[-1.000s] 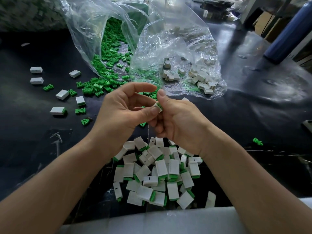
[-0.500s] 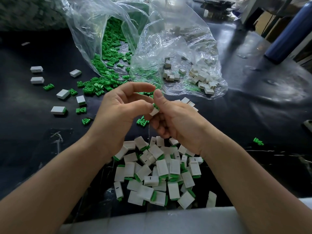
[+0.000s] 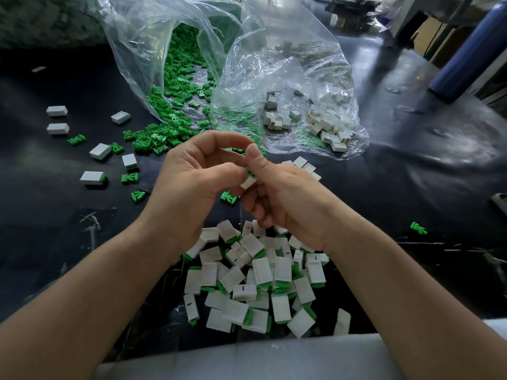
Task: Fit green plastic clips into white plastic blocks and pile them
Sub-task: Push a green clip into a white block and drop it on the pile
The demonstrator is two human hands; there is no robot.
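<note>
Left hand point(image 3: 192, 182): fingers curled, thumb pinching white block point(image 3: 248, 183). Block at centre, between both hands, equally close to each; long axis tilted, green clip point(image 3: 251, 172) at far end. Right hand point(image 3: 285, 198): thumb on clip, fingers curled beneath block. Finished pile point(image 3: 263, 275) directly nearward. Black table point(image 3: 411, 187); clear bags point(image 3: 288, 64) far.

a small white block point(image 3: 248, 183) with a green clip point(image 3: 251, 172) sticking out of its upper end is tilted, pinched between the left hand point(image 3: 192, 185) and right hand point(image 3: 285, 198). below it a pile of fitted blocks point(image 3: 263, 281) lies jumbled on the tabletop point(image 3: 411, 182). loose green clips point(image 3: 162, 138) are heaped farther back, with bare white blocks point(image 3: 326, 127) to their right.
</note>
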